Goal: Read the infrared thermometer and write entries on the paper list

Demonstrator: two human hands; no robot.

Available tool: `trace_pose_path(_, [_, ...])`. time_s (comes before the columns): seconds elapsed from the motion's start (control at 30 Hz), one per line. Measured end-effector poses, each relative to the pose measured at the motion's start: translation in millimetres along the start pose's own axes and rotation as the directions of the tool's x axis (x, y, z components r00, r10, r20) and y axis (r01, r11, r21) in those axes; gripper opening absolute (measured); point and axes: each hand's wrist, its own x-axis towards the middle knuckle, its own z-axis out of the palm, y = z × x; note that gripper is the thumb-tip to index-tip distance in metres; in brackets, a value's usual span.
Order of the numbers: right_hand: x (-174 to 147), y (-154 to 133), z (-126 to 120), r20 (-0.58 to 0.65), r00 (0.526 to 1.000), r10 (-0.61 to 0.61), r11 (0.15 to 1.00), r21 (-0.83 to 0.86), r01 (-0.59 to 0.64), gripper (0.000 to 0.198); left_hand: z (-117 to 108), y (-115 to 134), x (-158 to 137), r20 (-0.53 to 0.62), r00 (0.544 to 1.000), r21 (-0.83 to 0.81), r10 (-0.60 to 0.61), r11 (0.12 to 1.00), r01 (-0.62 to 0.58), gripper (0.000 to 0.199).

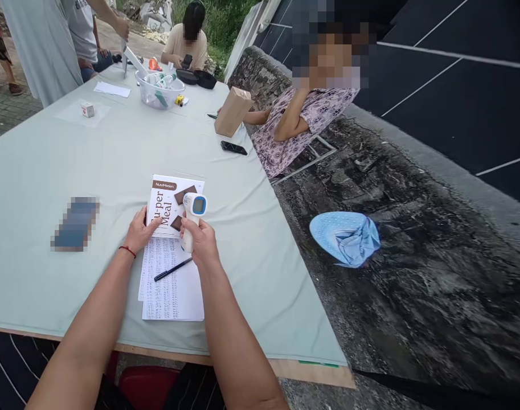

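My right hand (203, 242) is closed around the handle of a white infrared thermometer (188, 230). Its blue-rimmed screen faces up towards me. A white and brown meal box (166, 202), printed "NutriMotion", is gripped at its left edge by my left hand (139, 230), thumb across its front. The thermometer is in front of the box's right side and covers part of it. Below the box lie printed sheets (168, 299) of paper, with a black pen (173, 269) slanting across them.
On the pale cloth-covered table (114, 290) are a blurred phone-like object (75, 224), a black phone (233, 148), a brown carton (233, 112), a small box (87, 109) and a plastic basket (159, 94). People are around the table. A blue hat (345, 238) is at the right.
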Motion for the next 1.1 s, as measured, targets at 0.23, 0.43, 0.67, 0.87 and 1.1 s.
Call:
trace_pose_path(0.23, [5.0, 4.3, 5.9, -0.050, 0.999, 0.022, 0.999, 0.026, -0.020, 0.038, 0.7, -3.3, 1.2, 0.013, 0.999, -0.039, 0.033, 0.999, -0.033, 0.045])
trace_pose_path(0.43, [5.3, 2.6, 8.2, -0.063, 0.998, 0.029, 0.999, 0.023, -0.028, 0.041, 0.7, -3.9, 1.1, 0.009, 1.000, -0.036, 0.029, 0.999, -0.029, 0.045])
trace_pose_path(0.67, [6.6, -0.1, 6.5, -0.043, 0.998, 0.054, 0.998, 0.014, -0.053, 0.039, 1.6, -6.2, 1.6, 0.012, 0.999, -0.056, 0.031, 0.998, -0.030, 0.045])
trace_pose_path(0.87, [9.5, 4.1, 4.0, -0.033, 0.999, 0.027, 0.999, -0.039, -0.028, 0.034, 1.8, -8.3, 1.6, 0.021, 0.999, -0.091, 0.030, 0.995, -0.028, 0.046])
trace_pose_path(1.1, [11.6, 2.1, 3.8, 0.005, 1.000, 0.014, 0.997, -0.072, -0.014, 0.040, -0.1, -5.2, 2.0, 0.023, 1.000, -0.093, -0.018, 0.995, 0.021, 0.047])
